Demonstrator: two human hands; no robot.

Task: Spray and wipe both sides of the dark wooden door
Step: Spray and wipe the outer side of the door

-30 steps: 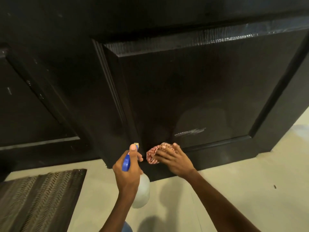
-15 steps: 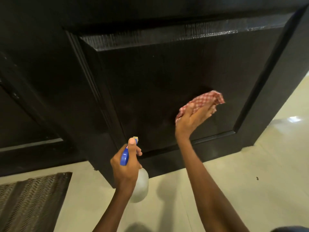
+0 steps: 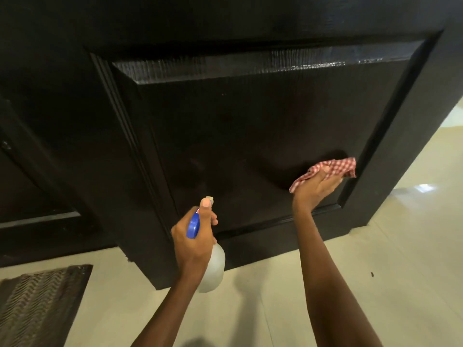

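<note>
The dark wooden door [image 3: 250, 126] fills the upper view, with a raised lower panel and a glossy bevel along its top. My right hand [image 3: 315, 189] presses a red and white checked cloth [image 3: 333, 169] flat against the panel's lower right corner, close to the moulding. My left hand [image 3: 194, 236] grips a spray bottle [image 3: 213, 269] with a blue trigger head and a pale translucent body. Its nozzle points at the panel's lower left part, a short way off the surface.
A second dark door leaf or frame [image 3: 32, 186] stands at the left. A dark patterned floor mat [image 3: 37, 304] lies at the lower left. Pale tiled floor [image 3: 375, 284] spreads below and to the right of the door's edge.
My right hand has swept the cloth from the panel's bottom left edge up and across to its lower right corner. The left hand has kept the bottle in much the same place.
</note>
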